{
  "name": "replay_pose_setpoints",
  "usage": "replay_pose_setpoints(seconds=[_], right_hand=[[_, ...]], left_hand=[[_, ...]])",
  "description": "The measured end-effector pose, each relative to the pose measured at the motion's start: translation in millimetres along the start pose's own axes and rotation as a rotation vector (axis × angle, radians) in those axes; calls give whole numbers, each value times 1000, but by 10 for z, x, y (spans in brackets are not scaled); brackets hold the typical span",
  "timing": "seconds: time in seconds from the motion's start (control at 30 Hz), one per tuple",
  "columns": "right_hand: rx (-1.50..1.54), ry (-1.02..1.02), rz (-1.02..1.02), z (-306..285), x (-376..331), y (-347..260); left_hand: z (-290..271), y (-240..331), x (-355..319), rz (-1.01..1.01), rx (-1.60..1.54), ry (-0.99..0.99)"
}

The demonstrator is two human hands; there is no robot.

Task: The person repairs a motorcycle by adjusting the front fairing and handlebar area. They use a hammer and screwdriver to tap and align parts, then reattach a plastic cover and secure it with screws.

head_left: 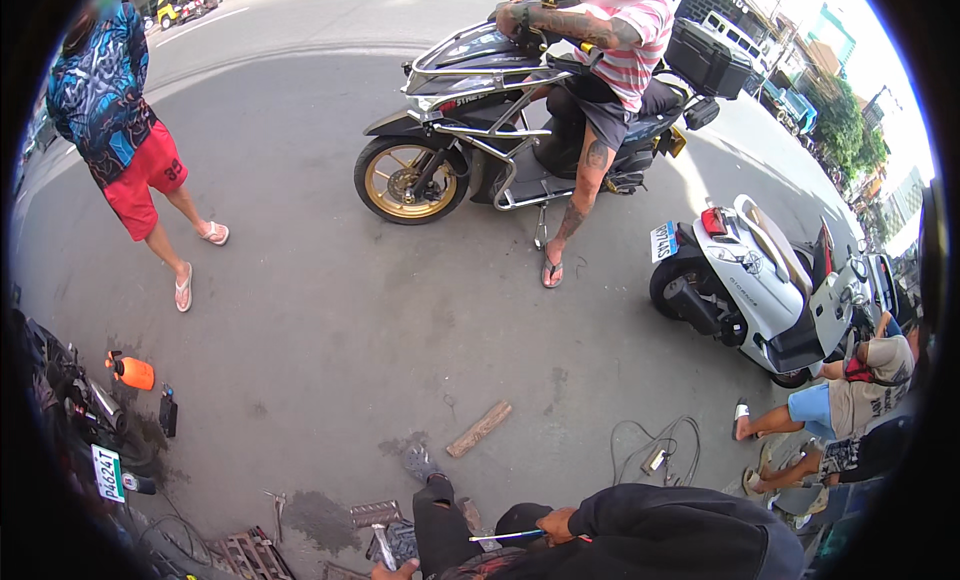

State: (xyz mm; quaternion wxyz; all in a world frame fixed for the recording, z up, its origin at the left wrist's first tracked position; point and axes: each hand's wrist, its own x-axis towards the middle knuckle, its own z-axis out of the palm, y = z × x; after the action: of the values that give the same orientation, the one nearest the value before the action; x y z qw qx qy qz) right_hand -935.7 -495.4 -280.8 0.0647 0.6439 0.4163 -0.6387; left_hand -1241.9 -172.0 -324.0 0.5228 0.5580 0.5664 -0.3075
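Right hand [557, 526]: fingers wrapped around a slender blue-and-white rod [505, 536], which points left across the dark-clad knees [443, 522]. Left hand [396, 571]: partly cut off at the near edge; its grip cannot be told. Beyond the feet, a wooden block [479, 429] lies on the pavement [350, 330]. Left: an orange spray bottle [135, 372]. Right: a white scooter [755, 290]. Far: a rider [640, 30] astride a black motorcycle [470, 85].

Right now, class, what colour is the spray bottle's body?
The spray bottle's body is orange, best seen in the head view.
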Motion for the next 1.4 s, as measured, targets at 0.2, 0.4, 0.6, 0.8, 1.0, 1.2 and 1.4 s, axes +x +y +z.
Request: replay_pose_setpoints(seconds=[0.2, 0.4, 0.6, 0.8, 1.0, 1.2, 1.4], right_hand=[[1064, -269, -148, -2092, -1264, -142], [1043, -369, -352, -3701, -1109, 329], [1138, -195, -424, -5712, -544, 1514], [1168, 630, -761, -7631, -868, 2224], [1056, 1413, -1427, -7965, -295, 2671], [1482, 1060, -1414, -7928, 1338, 2591], [1408, 927, -942, -7848, 1564, 2131]], left_hand=[[-539, 2516, 105, 118, -51, -15], [-752, 4893, 42, 214, -105, -93], [-993, 6686, -108, 170, -179, -285], [-820, 8143, 1421, 512, -351, -72], [-958, 9476, 3161, 1263, -794, -690], [-272, 9660, 3560, 1784, -816, -1027], [196, 9188, 3167, 1951, -719, -590]])
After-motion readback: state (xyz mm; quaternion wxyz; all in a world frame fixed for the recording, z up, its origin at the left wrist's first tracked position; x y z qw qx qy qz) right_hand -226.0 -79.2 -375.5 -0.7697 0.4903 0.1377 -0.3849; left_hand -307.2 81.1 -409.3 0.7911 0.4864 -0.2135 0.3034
